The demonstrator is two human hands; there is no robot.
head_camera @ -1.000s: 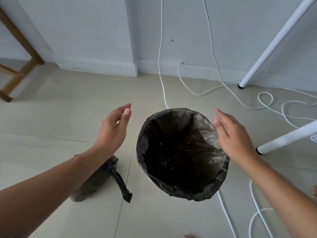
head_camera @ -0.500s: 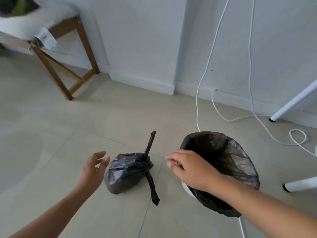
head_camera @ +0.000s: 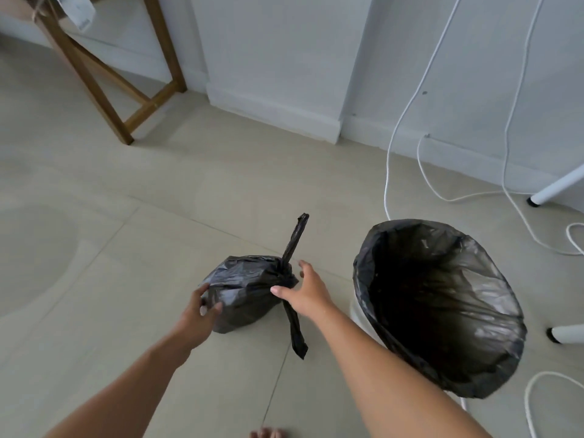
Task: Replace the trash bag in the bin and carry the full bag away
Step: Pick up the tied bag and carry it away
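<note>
Both hands reach the tied black plastic trash bag [head_camera: 249,289]: left hand [head_camera: 197,314] touches its side, right hand [head_camera: 303,290] spreads wide at the knot. Next, grab and lift.

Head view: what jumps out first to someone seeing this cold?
The tied full black bag sits on the tile floor at centre, with the left hand on its near-left side and the right hand at its knot. Just right of it stands the bin, freshly lined with a black liner that is open and folded over the rim. White cables trail down the wall and loop across the floor behind it.
</note>
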